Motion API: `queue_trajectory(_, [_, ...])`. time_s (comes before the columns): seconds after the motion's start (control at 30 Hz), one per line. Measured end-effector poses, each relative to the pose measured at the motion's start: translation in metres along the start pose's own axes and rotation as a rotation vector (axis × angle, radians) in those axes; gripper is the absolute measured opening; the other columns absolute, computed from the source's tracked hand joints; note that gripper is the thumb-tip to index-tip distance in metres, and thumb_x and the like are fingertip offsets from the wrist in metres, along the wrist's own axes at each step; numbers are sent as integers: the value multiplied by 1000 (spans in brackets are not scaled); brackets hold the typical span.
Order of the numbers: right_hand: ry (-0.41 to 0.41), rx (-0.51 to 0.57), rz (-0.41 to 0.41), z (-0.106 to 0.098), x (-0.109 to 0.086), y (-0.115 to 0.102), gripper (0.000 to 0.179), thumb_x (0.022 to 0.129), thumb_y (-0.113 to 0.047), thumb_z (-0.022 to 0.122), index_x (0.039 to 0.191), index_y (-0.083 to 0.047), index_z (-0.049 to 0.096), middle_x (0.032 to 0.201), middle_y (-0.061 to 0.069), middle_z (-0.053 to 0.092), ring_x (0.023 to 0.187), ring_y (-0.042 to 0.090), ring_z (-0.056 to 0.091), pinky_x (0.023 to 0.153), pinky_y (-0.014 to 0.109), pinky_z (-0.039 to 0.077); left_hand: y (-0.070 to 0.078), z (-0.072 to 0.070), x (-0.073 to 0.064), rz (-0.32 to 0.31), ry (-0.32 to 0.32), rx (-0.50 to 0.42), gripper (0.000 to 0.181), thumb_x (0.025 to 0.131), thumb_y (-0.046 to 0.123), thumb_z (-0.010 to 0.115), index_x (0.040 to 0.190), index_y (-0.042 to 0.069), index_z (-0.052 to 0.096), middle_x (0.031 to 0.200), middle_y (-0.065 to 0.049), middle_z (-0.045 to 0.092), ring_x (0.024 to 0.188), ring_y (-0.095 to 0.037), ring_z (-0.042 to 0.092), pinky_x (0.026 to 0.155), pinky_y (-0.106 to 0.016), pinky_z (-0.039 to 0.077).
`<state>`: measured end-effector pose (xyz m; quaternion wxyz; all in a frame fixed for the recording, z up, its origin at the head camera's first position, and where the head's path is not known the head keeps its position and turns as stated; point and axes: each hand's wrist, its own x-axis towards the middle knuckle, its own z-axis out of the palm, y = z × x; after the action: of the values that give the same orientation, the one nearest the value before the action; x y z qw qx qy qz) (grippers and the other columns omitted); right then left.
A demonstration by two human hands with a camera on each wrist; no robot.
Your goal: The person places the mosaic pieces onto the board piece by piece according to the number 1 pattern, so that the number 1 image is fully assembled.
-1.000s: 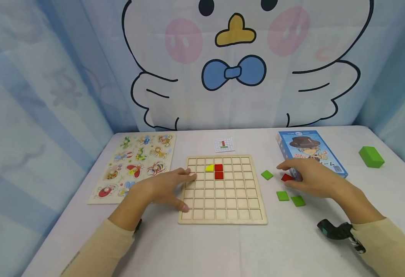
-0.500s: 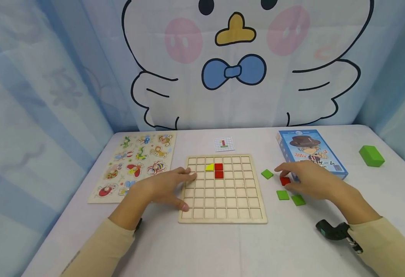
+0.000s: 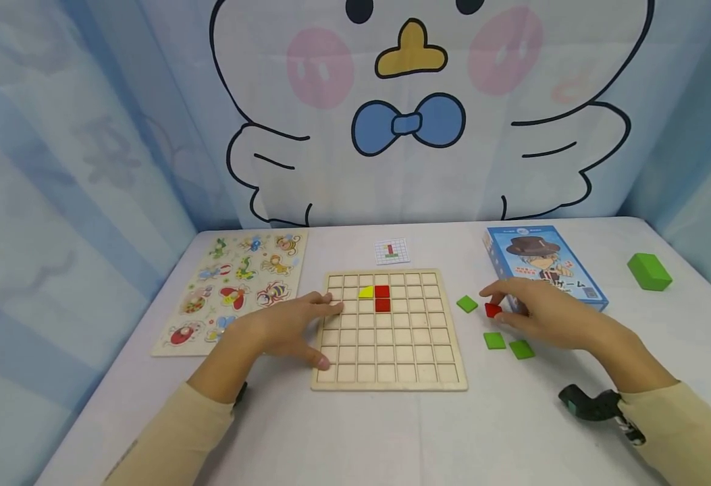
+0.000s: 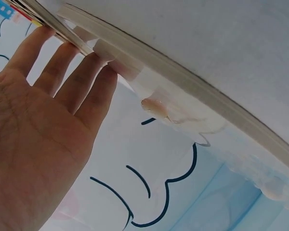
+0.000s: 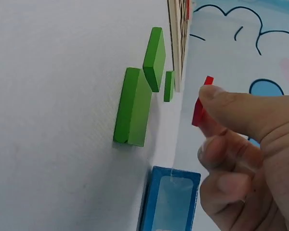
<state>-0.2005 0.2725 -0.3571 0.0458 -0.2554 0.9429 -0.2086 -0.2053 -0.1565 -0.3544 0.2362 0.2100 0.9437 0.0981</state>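
A wooden grid board (image 3: 416, 387) lies in the middle of the table. On its upper rows sit two red square tiles (image 3: 382, 305), one above the other, with a yellow tile (image 3: 366, 292) to their left. My left hand (image 3: 285, 329) rests along the board's left edge, fingers fairly straight and thumb at the lower corner. To the right of the board, my right hand (image 3: 543, 314) pinches a red square tile (image 5: 200, 108) between thumb and finger, raised off the table in the right wrist view. Green tiles (image 3: 494, 341) lie just below and left of that hand.
Behind my right hand is a blue game box (image 3: 564, 260). A green block (image 3: 649, 272) stands at the far right. Beyond the board lies a small pattern card (image 3: 391, 252), and an insect puzzle board (image 3: 209, 310) is at the left.
My right hand picks the red tile up from the table, where it lay among the green tiles, and shifts it slightly left. My left hand stays at the board's edge.
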Motion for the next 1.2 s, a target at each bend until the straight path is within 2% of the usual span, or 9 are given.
queue_trajectory(0.23, [89,186,-88,-6,5,-1,34,100,-7,67,133,-11,60,122,3,65,84,13,56,65,23,50,-3,-1,0,20,-8,-12,102,77,56,86,162,35,33,172,-2,20,156,-29,23,121,-57,31])
queue_trajectory(0.47, [96,276,-116,-8,12,-6,29,101,-9,65,129,-15,61,117,0,64,82,19,59,63,25,52,-2,-1,-1,23,-16,-17,103,77,56,86,162,34,32,172,-2,20,157,-29,22,121,-56,30])
queue_trajectory(0.67, [118,312,-156,-6,19,-9,28,100,-7,66,127,-14,63,118,1,65,80,17,60,60,26,50,-1,-2,-1,26,-12,-1,102,77,57,85,162,35,32,172,-1,20,157,-27,21,122,-56,29])
queue_trajectory(0.83, [94,347,-161,-2,24,-12,28,102,-8,64,129,-15,62,122,4,65,83,15,61,63,26,51,-2,-1,-1,27,-6,-2,102,77,56,85,162,35,33,171,-2,21,157,-27,21,122,-56,29])
queue_trajectory(1.1, [63,385,-155,1,36,-22,28,102,-11,65,129,-16,63,119,2,64,84,23,63,63,27,52,-2,-1,0,27,-5,7,101,78,56,85,162,36,32,171,-2,21,157,-28,22,122,-55,29])
queue_trajectory(1.2, [61,399,-180,3,42,-27,28,101,-9,65,129,-15,63,119,3,64,83,28,63,62,28,52,-3,-1,-2,27,-4,14,101,78,56,85,162,35,32,171,-2,22,157,-27,21,123,-55,28])
